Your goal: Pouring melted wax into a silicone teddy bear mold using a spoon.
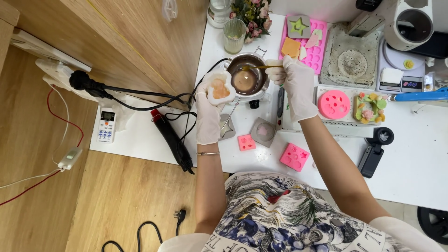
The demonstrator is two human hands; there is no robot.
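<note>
Head view is showing me working at a white table (410,163), and I'm going from near to far. Closest to me, small pink moulds (294,157) and a grey mould (264,132) are sitting on the table, apart from my hands; whether they are filled I cannot tell. A black heat gun (171,140) is lying to the left, its cord trailing toward the pot.

My left hand (208,112), gloved, is gripping a white mould (220,88) and holding it up just beside the pot (247,79). The mould is already showing orange filling, so I'm judging the pouring as partly done. My right hand (296,84), gloved too, is closed on a spoon (259,67) whose bowl is sitting over the brownish liquid in the pot. Plenty of liquid is remaining there.

Farther off, a pink tray (317,51) with cut pieces, a round pink mould (334,104), a flower piece (369,108) and a glass (234,35) are standing around. Cords near the pot are crowding my left hand's side.
</note>
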